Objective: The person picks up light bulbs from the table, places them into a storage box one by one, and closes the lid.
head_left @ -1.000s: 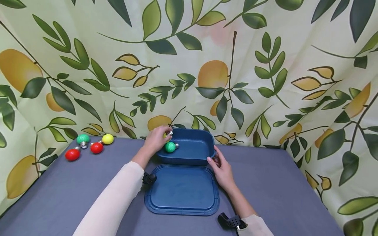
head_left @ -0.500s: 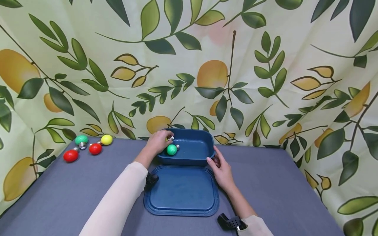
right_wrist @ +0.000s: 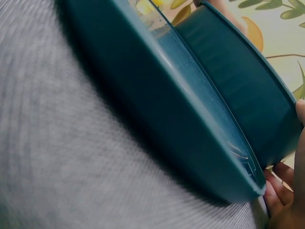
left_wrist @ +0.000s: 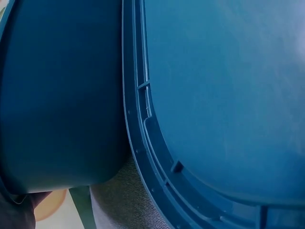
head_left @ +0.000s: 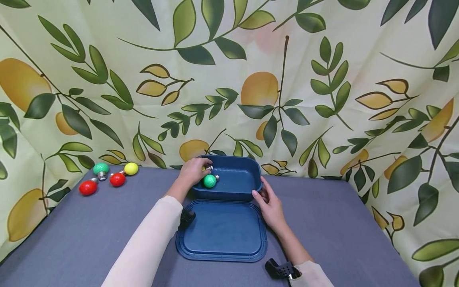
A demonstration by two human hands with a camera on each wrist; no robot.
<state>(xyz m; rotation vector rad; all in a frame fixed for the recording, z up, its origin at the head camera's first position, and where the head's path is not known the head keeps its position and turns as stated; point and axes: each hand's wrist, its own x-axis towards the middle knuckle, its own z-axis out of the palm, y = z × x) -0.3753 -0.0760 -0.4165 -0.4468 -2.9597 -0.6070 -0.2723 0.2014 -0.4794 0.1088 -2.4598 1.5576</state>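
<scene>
In the head view my left hand [head_left: 193,172] reaches over the left end of a blue plastic container [head_left: 224,195]. It pinches a small light bulb [head_left: 209,168], whose silvery screw base points out to the right; the fingers hide most of its body. Just below, a green light bulb [head_left: 209,181] lies inside the container. My right hand [head_left: 271,205] grips the container's right end, thumb at the near corner and fingers along the side. The right wrist view shows those fingers [right_wrist: 276,191] at the container wall [right_wrist: 238,90].
A flat blue lid [head_left: 222,231] lies on the grey table [head_left: 333,231] directly before the container. At the table's far left are a green bulb [head_left: 101,169], a yellow bulb [head_left: 131,168] and two red bulbs [head_left: 88,187]. A leaf-patterned cloth [head_left: 218,83] hangs behind.
My left hand has moved slightly right and lower over the container with its bulb. The green bulb inside has shifted a little to the right. My right hand stays on the container's end.
</scene>
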